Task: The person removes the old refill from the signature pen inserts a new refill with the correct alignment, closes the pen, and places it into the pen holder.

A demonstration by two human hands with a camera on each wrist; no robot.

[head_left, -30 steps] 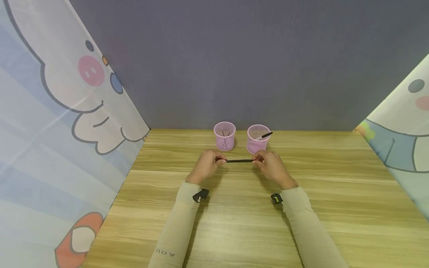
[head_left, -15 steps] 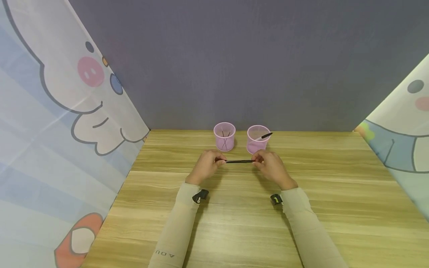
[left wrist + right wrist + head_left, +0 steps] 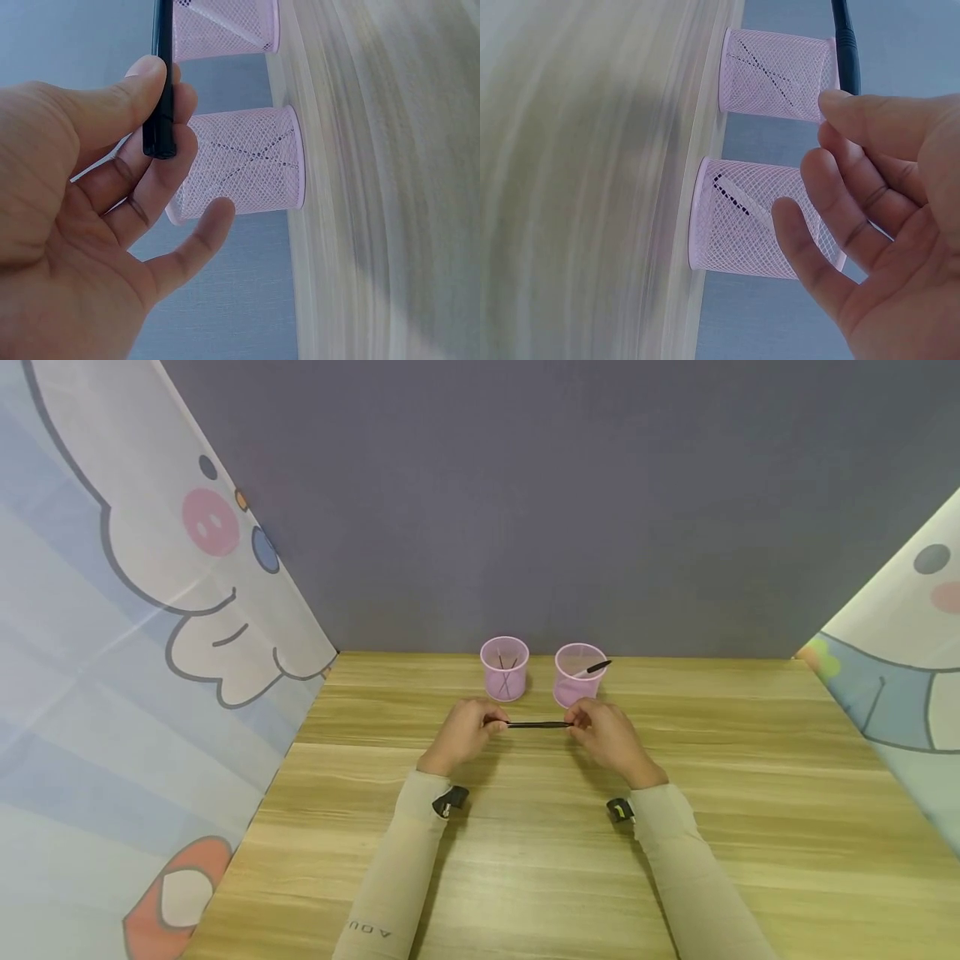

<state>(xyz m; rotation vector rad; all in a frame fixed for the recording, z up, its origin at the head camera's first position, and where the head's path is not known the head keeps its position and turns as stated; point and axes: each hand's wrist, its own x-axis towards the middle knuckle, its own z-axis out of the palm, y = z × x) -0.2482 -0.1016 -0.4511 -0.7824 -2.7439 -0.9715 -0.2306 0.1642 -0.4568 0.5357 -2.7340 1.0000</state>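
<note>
A slim black pen (image 3: 537,724) is held level between my two hands, above the table. My left hand (image 3: 462,732) pinches its left end between thumb and fingers; the blunt end of the pen (image 3: 162,97) shows in the left wrist view. At the other end, my right hand (image 3: 609,739) pinches the pen (image 3: 845,52) with thumb and forefinger, hiding its tip. The remaining fingers of both hands are spread loosely. Just behind the hands are two pink mesh cups: the left cup (image 3: 505,685) and the right cup (image 3: 576,693).
In the left cup stand two thin dark sticks (image 3: 514,663), crossed. A white pen with a black end (image 3: 598,667) leans over the right cup's rim. A grey wall (image 3: 555,510) rises behind the wooden table (image 3: 540,877), with cartoon-printed cloth (image 3: 150,693) at the sides.
Both hands keep their pinch on the black pen in nearly the same spot. The head view has shifted slightly; the cups and their contents stay put.
</note>
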